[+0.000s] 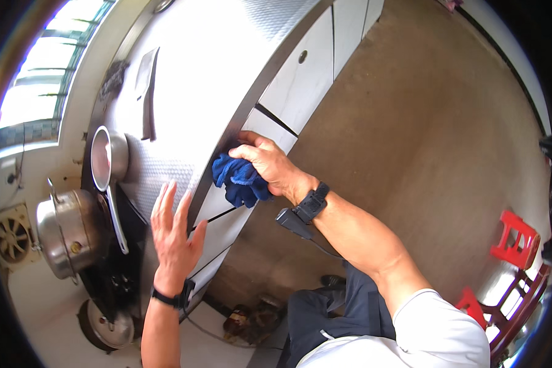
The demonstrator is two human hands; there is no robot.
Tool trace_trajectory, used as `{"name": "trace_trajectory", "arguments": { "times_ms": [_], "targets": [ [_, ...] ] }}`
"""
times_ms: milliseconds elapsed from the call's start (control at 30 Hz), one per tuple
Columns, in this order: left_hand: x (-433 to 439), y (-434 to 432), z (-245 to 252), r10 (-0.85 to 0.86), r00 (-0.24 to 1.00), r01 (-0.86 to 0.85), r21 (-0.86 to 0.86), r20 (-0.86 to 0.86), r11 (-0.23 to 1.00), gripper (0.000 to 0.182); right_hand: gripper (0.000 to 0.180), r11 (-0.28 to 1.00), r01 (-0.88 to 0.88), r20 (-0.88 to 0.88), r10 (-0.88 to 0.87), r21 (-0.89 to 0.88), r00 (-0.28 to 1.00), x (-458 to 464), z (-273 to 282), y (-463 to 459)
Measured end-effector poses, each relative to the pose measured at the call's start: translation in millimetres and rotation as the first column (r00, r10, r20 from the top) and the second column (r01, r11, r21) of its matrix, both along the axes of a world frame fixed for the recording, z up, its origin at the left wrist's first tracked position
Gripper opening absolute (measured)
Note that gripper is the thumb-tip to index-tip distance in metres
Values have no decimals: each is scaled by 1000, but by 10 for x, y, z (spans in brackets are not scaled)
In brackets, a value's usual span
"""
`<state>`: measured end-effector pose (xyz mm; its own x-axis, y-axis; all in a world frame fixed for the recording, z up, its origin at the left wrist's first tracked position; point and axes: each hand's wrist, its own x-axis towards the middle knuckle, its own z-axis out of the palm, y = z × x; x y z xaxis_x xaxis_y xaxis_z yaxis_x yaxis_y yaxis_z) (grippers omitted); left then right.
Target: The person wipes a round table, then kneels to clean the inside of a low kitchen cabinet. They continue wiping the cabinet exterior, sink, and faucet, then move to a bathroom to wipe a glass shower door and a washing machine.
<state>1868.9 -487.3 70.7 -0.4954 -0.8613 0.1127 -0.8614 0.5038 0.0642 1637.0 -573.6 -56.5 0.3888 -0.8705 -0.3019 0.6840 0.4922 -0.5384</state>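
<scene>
My right hand [273, 165] grips a bunched blue cloth [241, 179] at the front edge of the metal countertop [179, 106]. The cloth hangs over the white cabinet fronts [299, 69] below. My left hand [172, 225] holds nothing, its fingers spread, near the counter's edge beside the stove. A cleaver [148, 94] lies on the counter, partly lost in glare. At the wall side, a metal saucepan [119, 156] stands with its handle [116, 221] pointing towards me. Both wrists wear black straps.
A large steel pot [69, 234] sits on the black stove [124, 276]. A lidded pan [110, 322] is beyond it. A dark scouring pad [115, 79] rests by the wall. Bottles [237, 319] stand on the floor near my legs. Red plastic stools [517, 241] are at the right.
</scene>
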Motion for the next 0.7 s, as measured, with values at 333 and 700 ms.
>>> {"name": "trace_trajectory", "arguments": {
  "times_ms": [333, 700],
  "targets": [
    [-137, -756, -319, -85, 996, 82, 62, 39, 995, 80, 59, 999, -31, 39, 33, -42, 999, -115, -121, 39],
    [-189, -706, -366, -36, 991, 39, -18, 127, 999, 70, 63, 986, 165, -103, -165, -4, 981, -280, 158, 2051]
  ]
}}
